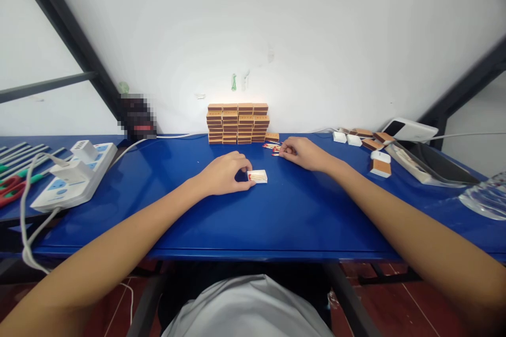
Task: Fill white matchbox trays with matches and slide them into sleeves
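Observation:
My left hand (227,174) holds a small white matchbox tray (261,174) by its left end, thumb in front and fingers behind. A few red-tipped matches (256,176) lie inside the tray, which rests on the blue table. Farther back, my right hand (302,152) has its thumb and fingertips closed at a small heap of loose matches (271,146). Red match heads stick out to the left of those fingertips. A single matchbox (272,137) lies behind the heap, beside the tall stack of matchboxes (237,124).
The blue table (253,221) meets a white wall. At left are a power strip (79,174) with chargers and red-handled scissors (11,189). Several matchboxes (372,144), white trays (353,140), a white device (411,129) and a clear plastic item (486,197) lie at right.

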